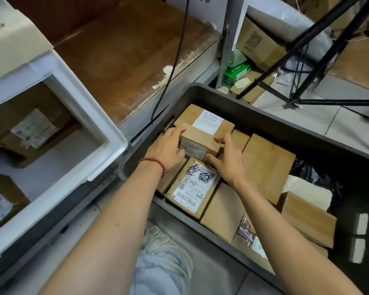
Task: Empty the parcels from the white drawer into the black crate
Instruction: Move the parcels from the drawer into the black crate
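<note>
Forearms [119, 220] stretched over black crate [264, 111] | parcel [198, 141] gripped at both ends by left hand [166, 147], right hand [228, 160] | to be seated flat before release

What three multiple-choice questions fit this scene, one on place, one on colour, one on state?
1. Where is the held parcel? A on the floor; B in the black crate; C on a chair.
2. What colour is the bracelet? A red; B blue; C green.
3. The white drawer is: A shut; B open with parcels inside; C upside down.
B: left hand and right hand grip it atop boxes inside the crate. A: red beads circle the left wrist. B: parcels show through its open top.
</note>
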Motion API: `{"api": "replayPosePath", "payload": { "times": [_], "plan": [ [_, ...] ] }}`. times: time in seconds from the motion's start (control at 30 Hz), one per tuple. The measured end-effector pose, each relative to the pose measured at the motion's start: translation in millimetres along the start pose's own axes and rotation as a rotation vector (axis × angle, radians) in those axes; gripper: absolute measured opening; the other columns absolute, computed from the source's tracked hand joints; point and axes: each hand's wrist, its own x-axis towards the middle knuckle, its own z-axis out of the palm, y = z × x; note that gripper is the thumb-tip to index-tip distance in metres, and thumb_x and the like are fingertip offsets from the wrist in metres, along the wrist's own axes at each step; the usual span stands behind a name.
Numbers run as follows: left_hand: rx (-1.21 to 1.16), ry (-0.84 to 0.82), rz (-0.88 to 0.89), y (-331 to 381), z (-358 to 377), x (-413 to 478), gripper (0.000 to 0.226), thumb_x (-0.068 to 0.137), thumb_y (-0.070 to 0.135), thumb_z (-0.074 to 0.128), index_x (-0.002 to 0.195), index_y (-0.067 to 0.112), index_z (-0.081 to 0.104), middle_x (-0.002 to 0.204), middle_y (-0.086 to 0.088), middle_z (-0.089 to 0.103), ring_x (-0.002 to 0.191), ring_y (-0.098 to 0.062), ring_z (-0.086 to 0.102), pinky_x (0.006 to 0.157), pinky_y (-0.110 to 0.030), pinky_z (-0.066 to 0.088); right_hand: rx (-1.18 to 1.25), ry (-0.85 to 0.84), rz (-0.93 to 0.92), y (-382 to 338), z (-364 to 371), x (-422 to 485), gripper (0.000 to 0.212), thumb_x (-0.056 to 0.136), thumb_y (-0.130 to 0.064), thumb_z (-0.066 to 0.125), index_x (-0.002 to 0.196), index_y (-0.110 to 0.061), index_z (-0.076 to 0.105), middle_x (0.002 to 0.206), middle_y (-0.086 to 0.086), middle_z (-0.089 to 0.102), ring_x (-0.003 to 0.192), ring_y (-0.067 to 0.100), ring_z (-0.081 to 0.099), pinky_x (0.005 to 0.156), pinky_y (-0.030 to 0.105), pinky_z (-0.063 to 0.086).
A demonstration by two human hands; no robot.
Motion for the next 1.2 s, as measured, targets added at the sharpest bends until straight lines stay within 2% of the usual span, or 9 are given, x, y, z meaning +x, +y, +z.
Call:
{"api": "replayPosePath", "payload": {
  "times": [0.1,0.2,0.3,0.47,0.63,0.73,0.87,1.0,1.2],
  "plan": [
    [0.039,-0.022,0.008,1.0,7.5,2.3,0.062,0.093,0.023,0.057,0.147,0.024,0.025,0.150,0.000,0.033,0.127,-0.024,0.045,0.099,-0.045,0.044,-0.172,0.017,-0.028,11.3,3.6,-0.3,0.040,0.081,-0.028,0.076,0.107,-0.020,0.046,0.110,-0.002,0.059,0.101,0.021,0.055,0.083,0.036,0.041],
    [0.078,0.034,0.036,0.9,19.3,4.4,0.061,0.090,0.029,0.059,0.143,0.025,0.029,0.147,0.002,0.038,0.129,-0.023,0.043,0.105,-0.046,0.037,-0.354,0.046,-0.022,16.6,5.5,-3.9,0.034,0.083,-0.035,0.070,0.106,-0.022,0.048,0.116,-0.004,0.060,0.111,0.022,0.050,0.098,0.041,0.032],
    [0.163,0.021,0.031,-2.3,27.2,7.7,0.054,0.090,0.037,0.056,0.138,0.028,0.032,0.144,0.003,0.040,0.136,-0.022,0.035,0.111,-0.049,0.024,-0.443,0.030,-0.042,19.4,8.0,-6.2,0.025,0.086,-0.037,0.066,0.103,-0.023,0.053,0.116,-0.001,0.060,0.114,0.023,0.048,0.099,0.040,0.028],
    [0.526,-0.190,0.035,-15.0,44.1,3.6,0.056,0.096,0.053,0.030,0.148,0.031,0.021,0.160,0.000,0.014,0.147,-0.029,0.008,0.116,-0.059,0.003,-0.582,-0.002,-0.044,30.2,18.4,-11.7,0.024,0.093,-0.040,0.053,0.102,-0.026,0.070,0.137,-0.005,0.047,0.129,0.021,0.035,0.105,0.040,0.023],
    [0.555,-0.236,-0.014,-9.2,53.4,-6.1,0.062,0.097,0.057,0.017,0.152,0.031,0.010,0.161,-0.001,0.002,0.148,-0.029,-0.001,0.116,-0.058,0.000,-0.581,-0.012,-0.033,30.1,20.4,-21.7,0.030,0.093,-0.045,0.053,0.111,-0.029,0.070,0.148,-0.003,0.038,0.135,0.022,0.027,0.109,0.044,0.020],
    [0.532,-0.162,0.006,-9.0,48.4,-15.6,0.062,0.096,0.057,0.019,0.152,0.029,0.016,0.160,-0.002,0.013,0.147,-0.027,0.008,0.116,-0.056,0.004,-0.652,-0.095,-0.041,23.6,13.8,-21.4,0.045,0.091,-0.056,0.050,0.125,-0.029,0.061,0.150,-0.001,0.034,0.137,0.024,0.026,0.110,0.044,0.023],
    [0.398,0.052,-0.041,-8.7,36.7,-44.7,0.060,0.096,0.055,0.028,0.147,0.023,0.027,0.151,-0.001,0.034,0.139,-0.021,0.029,0.114,-0.050,0.019,-0.665,-0.131,-0.054,6.3,9.3,-27.1,0.069,0.089,-0.070,0.039,0.145,-0.030,0.037,0.148,0.001,0.039,0.138,0.025,0.030,0.112,0.042,0.026],
    [0.318,0.226,-0.132,-3.2,16.3,-72.8,0.056,0.096,0.051,0.032,0.146,0.026,0.031,0.148,0.003,0.039,0.136,-0.018,0.032,0.112,-0.046,0.022,-0.632,-0.124,-0.185,-24.9,11.0,-36.7,0.073,0.089,-0.073,0.035,0.147,-0.029,0.036,0.147,0.000,0.043,0.137,0.022,0.035,0.112,0.040,0.028],
    [0.381,0.290,-0.321,-32.2,-19.7,-141.1,0.056,0.096,0.052,0.035,0.145,0.026,0.033,0.146,0.003,0.041,0.135,-0.020,0.033,0.111,-0.046,0.021,-0.592,-0.160,-0.385,-86.3,13.9,-57.8,0.069,0.090,-0.068,0.040,0.147,-0.030,0.034,0.151,-0.002,0.038,0.139,0.020,0.031,0.113,0.038,0.026]
  ]
}}
